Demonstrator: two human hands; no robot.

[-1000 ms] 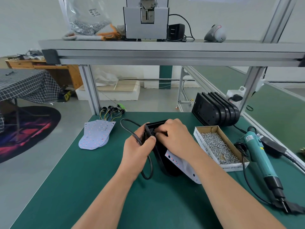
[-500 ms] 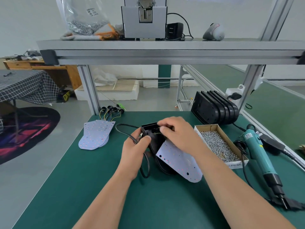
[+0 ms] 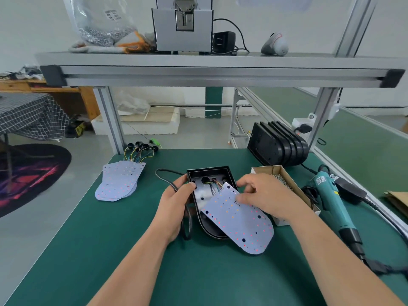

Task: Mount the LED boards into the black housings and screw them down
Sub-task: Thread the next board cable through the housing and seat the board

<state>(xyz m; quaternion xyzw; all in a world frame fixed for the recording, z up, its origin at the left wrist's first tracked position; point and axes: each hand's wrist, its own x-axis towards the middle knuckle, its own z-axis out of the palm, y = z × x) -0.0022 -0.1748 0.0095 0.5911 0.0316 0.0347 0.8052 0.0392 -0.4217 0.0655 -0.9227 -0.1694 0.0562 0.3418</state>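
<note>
Green bench mat [image 3: 110, 239], seen from above. The white, round-ended LED board [image 3: 238, 221] lies tilted across the open black plastic housing [image 3: 209, 171]. Its near end overhangs the housing's right rim, and its far end is joined by thin coloured wires to the housing interior. The right hand [image 3: 265, 195] pinches the board's far right edge. The left hand [image 3: 174, 204] grips the housing's left wall, with the black cable [image 3: 189, 226] looping beneath it. Right: cardboard box of silver screws [image 3: 267, 168] and teal electric screwdriver [image 3: 331, 199]. Left: fanned stack of white LED boards [image 3: 119, 182]. Far right: row of black housings on edge [image 3: 276, 144].
</note>
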